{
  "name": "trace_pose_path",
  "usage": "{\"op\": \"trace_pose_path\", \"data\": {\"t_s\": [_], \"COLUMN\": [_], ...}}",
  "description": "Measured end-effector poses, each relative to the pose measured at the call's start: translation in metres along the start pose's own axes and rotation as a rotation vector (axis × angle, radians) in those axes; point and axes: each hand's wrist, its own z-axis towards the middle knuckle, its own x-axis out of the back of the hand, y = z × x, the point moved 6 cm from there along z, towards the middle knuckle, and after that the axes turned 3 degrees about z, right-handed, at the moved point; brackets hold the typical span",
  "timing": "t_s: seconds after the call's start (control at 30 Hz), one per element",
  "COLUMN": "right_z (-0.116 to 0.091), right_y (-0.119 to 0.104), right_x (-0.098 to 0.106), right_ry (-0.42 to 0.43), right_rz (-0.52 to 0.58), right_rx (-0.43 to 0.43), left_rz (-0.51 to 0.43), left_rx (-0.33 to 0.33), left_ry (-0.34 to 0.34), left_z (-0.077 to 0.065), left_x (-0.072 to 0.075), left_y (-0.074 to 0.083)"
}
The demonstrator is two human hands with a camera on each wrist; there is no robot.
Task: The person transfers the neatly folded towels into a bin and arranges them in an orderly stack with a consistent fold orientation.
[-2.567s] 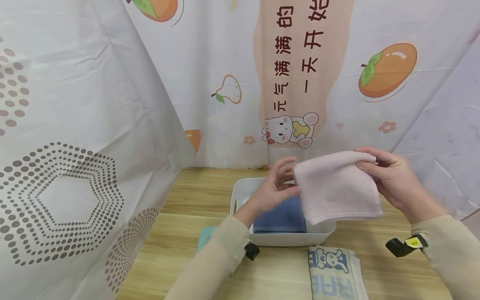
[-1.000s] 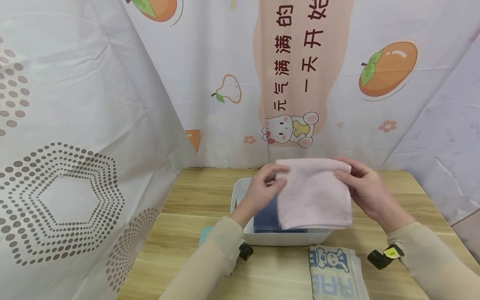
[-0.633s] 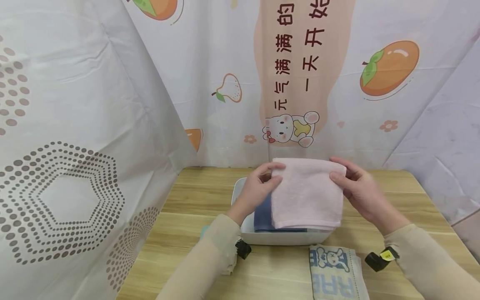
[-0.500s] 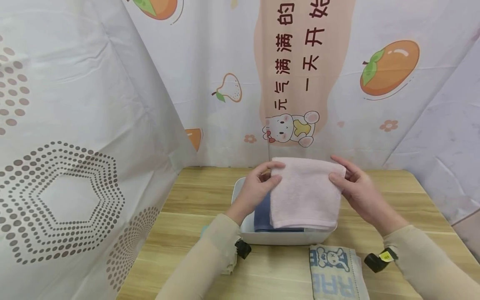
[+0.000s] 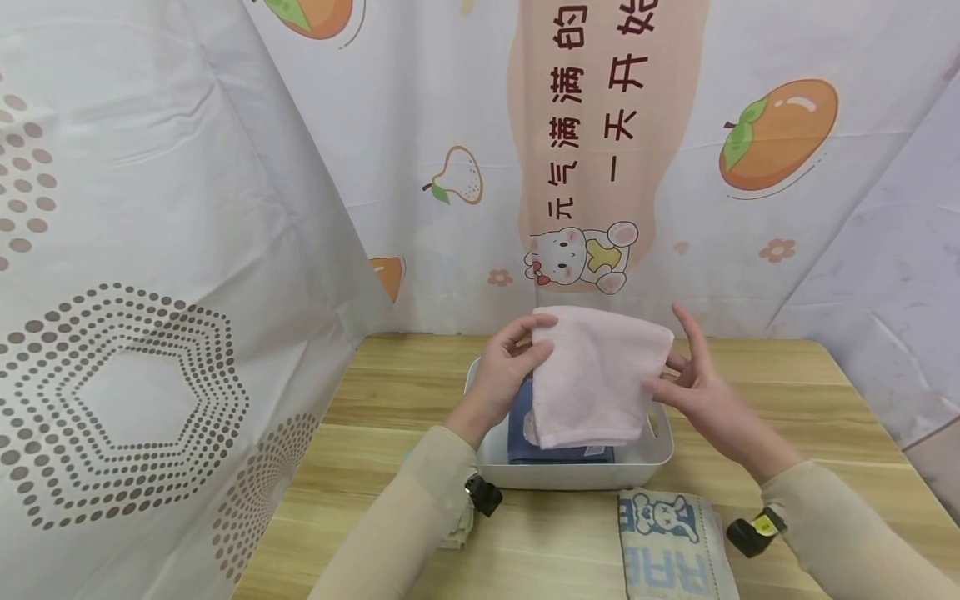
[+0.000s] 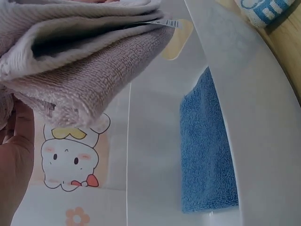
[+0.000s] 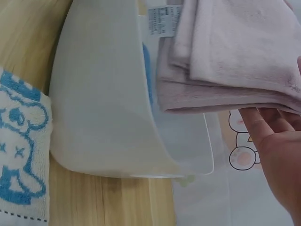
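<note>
A folded pale pink towel [image 5: 596, 375] hangs in the air above a white plastic basket [image 5: 570, 477]. My left hand [image 5: 504, 367] pinches its upper left corner, thumb in front. At the towel's right edge my right hand [image 5: 701, 392] has its index finger stretched up and its thumb touching the cloth. Inside the basket lies a folded blue towel [image 5: 521, 429], partly covered from view by the pink one; the left wrist view also shows this blue towel [image 6: 207, 150]. Folded layers and a printed label [image 7: 163, 21] of the pink towel show in the right wrist view.
A beige towel with a blue bear pattern [image 5: 667, 546] lies in front of the basket on the wooden table [image 5: 810, 400]. A pale folded cloth [image 5: 457, 532] sits partly hidden under the left forearm. Printed curtains [image 5: 450, 100] hang behind and on the left.
The pink towel has moved left over the basket, its right side now dipping lower. The right hand's index finger has lifted off the towel; the left hand has come to pinch the corner.
</note>
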Motion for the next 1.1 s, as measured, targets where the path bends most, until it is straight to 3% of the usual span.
{"op": "trace_pose_path", "data": {"t_s": [0.33,0.7,0.83,1.1], "right_z": [-0.006,-0.005,-0.004,-0.003], "right_y": [0.008,0.015,0.016,0.019], "right_x": [-0.006,-0.004,-0.003,-0.001], "right_ry": [-0.061,0.001,0.021,0.033], "right_rz": [-0.192,-0.321,-0.352,-0.361], "right_rx": [0.005,-0.069,-0.093,-0.140], "left_rz": [-0.109,-0.112,-0.064,0.157], "left_rx": [0.033,0.082,0.116,0.185], "left_ry": [-0.022,-0.039,-0.062,-0.186], "left_z": [0.001,0.001,0.001,-0.003], "left_x": [0.003,0.008,0.012,0.018], "left_y": [-0.003,-0.009,-0.013,-0.021]}}
